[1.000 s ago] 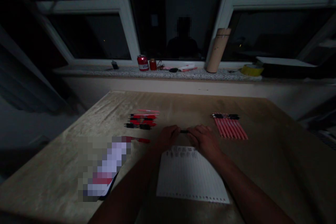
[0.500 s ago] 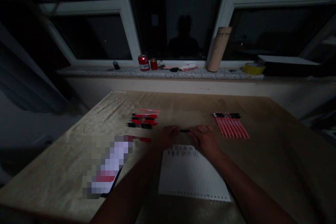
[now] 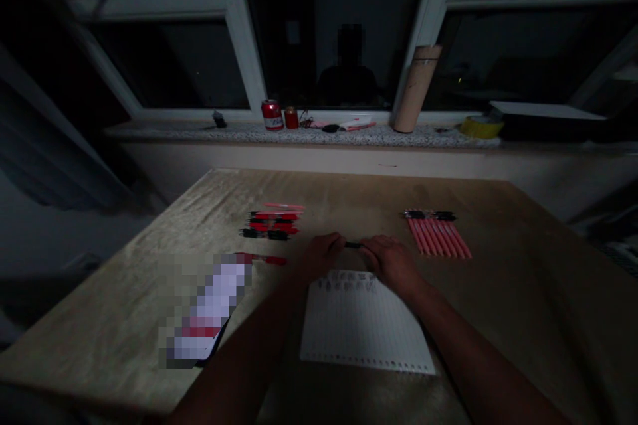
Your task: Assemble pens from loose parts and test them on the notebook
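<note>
Pen (image 3: 353, 245), slim and black, is bridging left grip (image 3: 323, 255) and right grip (image 3: 392, 259), each clamping one end, just beyond ruled, hole-edged paper (image 3: 366, 325).

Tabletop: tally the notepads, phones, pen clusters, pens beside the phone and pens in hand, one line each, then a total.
Notepad: 1
Phone: 1
Pen clusters, left cluster and right cluster: 2
Red pen beside the phone: 1
Black pen between left hand and right hand: 1
Total: 6
</note>
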A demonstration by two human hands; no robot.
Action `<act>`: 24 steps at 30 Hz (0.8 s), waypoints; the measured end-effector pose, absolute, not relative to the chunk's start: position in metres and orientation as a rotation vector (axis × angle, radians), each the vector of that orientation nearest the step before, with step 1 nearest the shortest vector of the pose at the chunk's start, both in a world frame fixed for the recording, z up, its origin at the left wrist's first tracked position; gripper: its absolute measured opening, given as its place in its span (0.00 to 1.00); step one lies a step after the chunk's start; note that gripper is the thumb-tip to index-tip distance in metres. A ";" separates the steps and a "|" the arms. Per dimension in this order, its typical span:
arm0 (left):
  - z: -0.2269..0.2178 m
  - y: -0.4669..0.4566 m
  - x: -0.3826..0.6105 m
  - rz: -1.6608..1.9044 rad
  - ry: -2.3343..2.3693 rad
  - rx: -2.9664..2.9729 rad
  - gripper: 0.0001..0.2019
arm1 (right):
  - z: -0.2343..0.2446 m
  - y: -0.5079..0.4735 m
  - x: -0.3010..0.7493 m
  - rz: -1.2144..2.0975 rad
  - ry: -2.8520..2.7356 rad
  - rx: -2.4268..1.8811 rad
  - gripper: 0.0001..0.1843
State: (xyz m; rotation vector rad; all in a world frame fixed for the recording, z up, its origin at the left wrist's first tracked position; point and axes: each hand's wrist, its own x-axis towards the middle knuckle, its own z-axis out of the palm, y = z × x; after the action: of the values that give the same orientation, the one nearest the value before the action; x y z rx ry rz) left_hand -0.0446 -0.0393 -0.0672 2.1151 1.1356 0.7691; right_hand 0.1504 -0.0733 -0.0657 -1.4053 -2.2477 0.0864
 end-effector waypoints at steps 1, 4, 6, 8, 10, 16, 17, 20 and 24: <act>-0.067 -0.039 -0.045 0.770 1.137 2.104 0.18 | -0.066 -0.073 0.150 0.083 -2.246 -1.401 0.16; -0.069 -0.039 -0.045 0.800 1.138 2.068 0.18 | -0.067 -0.073 0.150 0.075 -2.237 -1.387 0.16; -0.069 -0.038 -0.046 0.817 1.130 2.056 0.19 | -0.067 -0.072 0.150 0.064 -2.240 -1.389 0.17; -0.069 -0.038 -0.046 0.814 1.122 2.054 0.19 | -0.068 -0.072 0.150 0.053 -2.251 -1.390 0.17; -0.069 -0.038 -0.046 0.803 1.115 2.047 0.19 | -0.068 -0.072 0.150 0.053 -2.254 -1.383 0.17; -0.066 -0.040 -0.046 0.814 1.143 2.015 0.20 | -0.063 -0.075 0.149 0.099 -2.243 -1.374 0.17; -0.066 -0.041 -0.046 0.808 1.144 2.033 0.19 | -0.061 -0.076 0.150 0.103 -2.253 -1.388 0.17; -0.066 -0.041 -0.047 0.787 1.116 2.158 0.17 | -0.059 -0.078 0.150 0.122 -2.290 -1.436 0.18; -0.068 -0.040 -0.047 0.789 1.141 2.344 0.16 | -0.061 -0.077 0.151 0.165 -2.303 -1.424 0.18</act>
State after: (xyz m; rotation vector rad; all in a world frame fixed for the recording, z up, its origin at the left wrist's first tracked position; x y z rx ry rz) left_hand -0.0467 -0.0401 -0.0679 2.3442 1.1408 0.7891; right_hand 0.1508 -0.0772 -0.0611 -1.4242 -2.3032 0.1646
